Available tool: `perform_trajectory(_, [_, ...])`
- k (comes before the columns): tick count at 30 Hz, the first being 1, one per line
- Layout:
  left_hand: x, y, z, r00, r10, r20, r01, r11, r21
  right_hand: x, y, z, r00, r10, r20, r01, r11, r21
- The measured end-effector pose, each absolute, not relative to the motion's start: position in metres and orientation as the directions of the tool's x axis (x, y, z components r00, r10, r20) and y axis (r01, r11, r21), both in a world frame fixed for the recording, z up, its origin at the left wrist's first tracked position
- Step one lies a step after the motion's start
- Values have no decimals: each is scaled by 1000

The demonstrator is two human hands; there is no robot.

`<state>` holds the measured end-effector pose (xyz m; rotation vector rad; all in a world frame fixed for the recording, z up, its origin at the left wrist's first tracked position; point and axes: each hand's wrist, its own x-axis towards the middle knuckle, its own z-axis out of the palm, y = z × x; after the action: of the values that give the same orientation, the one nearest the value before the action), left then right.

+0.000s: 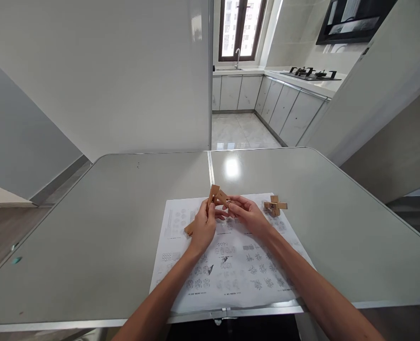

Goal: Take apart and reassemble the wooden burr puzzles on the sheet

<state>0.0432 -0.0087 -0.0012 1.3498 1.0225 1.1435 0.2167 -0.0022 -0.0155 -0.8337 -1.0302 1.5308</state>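
Over a large printed sheet (231,265) with rows of small line drawings, both my hands are raised close together. My left hand (204,225) is closed around a brown wooden block (213,192), which stands up tilted from the fingers. In the fingertips of my right hand (247,213) is another brown wooden block (223,196), its end meeting the first one; whether they interlock I cannot tell. A further wooden piece (189,229) shows beside my left hand, partly hidden by it. An assembled cross of wooden blocks (275,205) sits at the sheet's right edge.
The folding grey table (89,246) has a metal seam (210,168) down its middle and a metal rim. A small green scrap (17,260) lies near its left edge. Beyond it are a white wall panel (142,71) and a kitchen with a gas hob (311,74).
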Motion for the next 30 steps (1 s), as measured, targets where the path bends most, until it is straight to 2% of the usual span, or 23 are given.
perform_trajectory(4, [44,-12,-3,165,978,130,76,-144,987,210,-7,-13,-131,991,31,-252,-3,-968])
perform_trajectory(16, [41,-16,-7,127,959,253,316,-281,906,206,-13,-9,-98,992,85,15,87,-996])
perform_trajectory(25, [41,-16,-12,205,907,367,353,-418,837,206,-15,-7,-72,987,144,168,154,-974])
perform_trajectory(30, [41,-17,-9,276,879,389,329,-467,821,207,-15,-8,-89,983,161,189,175,-966])
